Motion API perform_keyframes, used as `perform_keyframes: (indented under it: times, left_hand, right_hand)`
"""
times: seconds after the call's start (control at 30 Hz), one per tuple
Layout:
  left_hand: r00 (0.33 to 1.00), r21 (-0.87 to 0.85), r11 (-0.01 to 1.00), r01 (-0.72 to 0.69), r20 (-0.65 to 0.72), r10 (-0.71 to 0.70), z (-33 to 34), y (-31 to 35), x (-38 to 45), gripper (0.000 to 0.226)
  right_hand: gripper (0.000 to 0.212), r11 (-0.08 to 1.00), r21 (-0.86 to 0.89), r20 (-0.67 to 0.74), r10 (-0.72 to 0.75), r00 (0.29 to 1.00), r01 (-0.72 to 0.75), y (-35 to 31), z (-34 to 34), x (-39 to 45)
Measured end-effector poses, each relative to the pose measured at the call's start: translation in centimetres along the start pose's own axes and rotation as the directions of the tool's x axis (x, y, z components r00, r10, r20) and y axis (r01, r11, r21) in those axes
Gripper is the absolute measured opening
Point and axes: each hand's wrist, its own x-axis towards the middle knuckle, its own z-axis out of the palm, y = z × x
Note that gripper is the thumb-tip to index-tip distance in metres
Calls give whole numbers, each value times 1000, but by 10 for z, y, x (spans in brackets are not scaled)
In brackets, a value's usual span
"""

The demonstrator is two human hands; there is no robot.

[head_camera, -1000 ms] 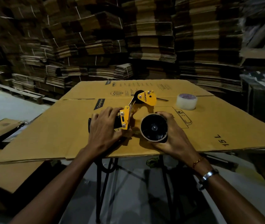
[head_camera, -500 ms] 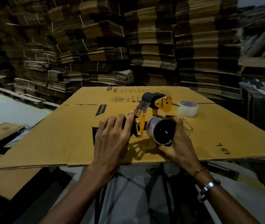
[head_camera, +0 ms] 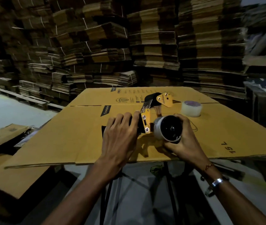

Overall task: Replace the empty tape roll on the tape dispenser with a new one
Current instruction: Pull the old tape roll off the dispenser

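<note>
1. The tape dispenser [head_camera: 147, 120] is a yellow metal frame with shiny screws on its side plate and a black handle. At the far end there's a black roller next to a second, rounded-triangle yellow plate. It sits on the near middle of the flattened cardboard sheet [head_camera: 74, 137] covering the table.
2. The left hand [head_camera: 119, 140] is wrapped over the black handle, fingers curled round it, holding the dispenser down.
3. The right hand [head_camera: 185, 143] cups the roll [head_camera: 168, 130] mounted on the dispenser's hub, fingers curved around its far rim and thumb under it. The roll's a short, pale cylinder, a thin ring round a dark hub that faces the camera. Can't tell if any tape is left on it.
4. A fresh roll of clear tape [head_camera: 191, 108] stands on its flat side just beyond the right hand, not touching it. It's glossy and translucent, with a pale core.
5. The sheet is smooth brown corrugated board with black print and a fold crease. Behind it are tall stacks of flat cartons [head_camera: 153, 46] with rough layered edges, some tied with white string.
</note>
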Motion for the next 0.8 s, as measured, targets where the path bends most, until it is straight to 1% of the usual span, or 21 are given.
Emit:
perform_keyframes:
  times: [0.07,0.13,0.2,0.27,0.37,0.43,0.5,0.57,0.63,0.67,0.73,0.8]
  left_hand:
    - [1000,7,1000,11,5,-11,5,1,0,69]
    - [1000,-10,1000,18,10,-18,9,0,-1,69]
    - [1000,-33,999,23,9,-23,13,-3,0,67]
    - [999,-58,998,26,25,-24,14,-7,1,61]
    - [989,-234,971,46,147,-12,12,-17,3,53]
    - [987,-328,945,19,156,35,10,-26,5,51]
    - [981,-392,920,0,180,76,9,-32,9,50]
    - [956,-456,889,34,274,104,10,-37,13,53]
    - [925,-524,846,98,362,117,10,-41,17,55]
    - [909,-557,820,132,398,124,9,-43,18,53]
    - [884,-595,783,180,447,136,7,-44,20,48]
    - [867,-608,763,219,480,133,8,-46,20,49]
  right_hand:
    - [100,999,30,20,29,999,-29,0,-3,1]
    - [105,992,96,28,78,997,-80,-3,-6,1]
    - [107,978,165,7,129,992,-128,-8,-9,1]
    - [105,970,196,-29,153,988,-145,-13,-11,0]
    - [95,949,276,-24,169,985,-156,-18,-14,1]
    - [90,902,394,5,192,981,-178,-21,-15,4]
    - [88,866,466,26,189,982,-179,-24,-17,8]
    - [87,854,480,45,205,978,-201,-28,-18,11]
    - [91,816,504,99,273,957,-284,-31,-18,11]
    - [92,800,511,124,295,948,-316,-29,-19,10]
    - [88,780,512,157,328,932,-361,-26,-20,8]
    - [90,771,499,180,354,918,-396,-25,-20,8]
